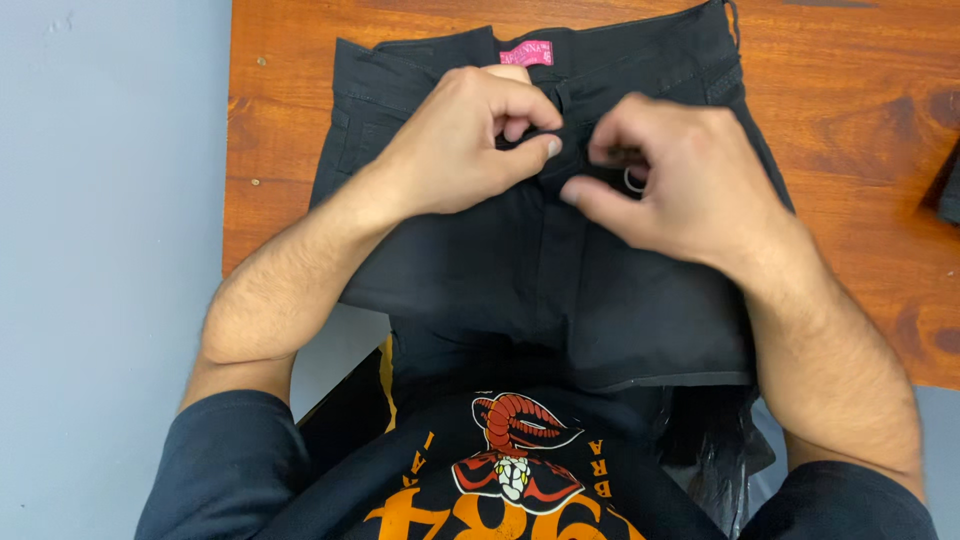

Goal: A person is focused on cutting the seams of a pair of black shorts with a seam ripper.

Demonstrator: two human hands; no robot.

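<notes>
A pair of black trousers (470,270) lies flat on a wooden table (850,120), waistband away from me, with a pink label (527,52) inside the waist. My left hand (455,145) pinches the fabric at the fly just below the waistband. My right hand (670,175) grips the opposite side of the fly, fingers curled around the cloth near the button. The two hands almost touch at the middle of the waist. The button itself is hidden by my fingers.
The table's left edge runs along a pale grey floor (100,250). A dark object (950,190) shows at the right edge of the table. My black printed shirt fills the bottom of the view.
</notes>
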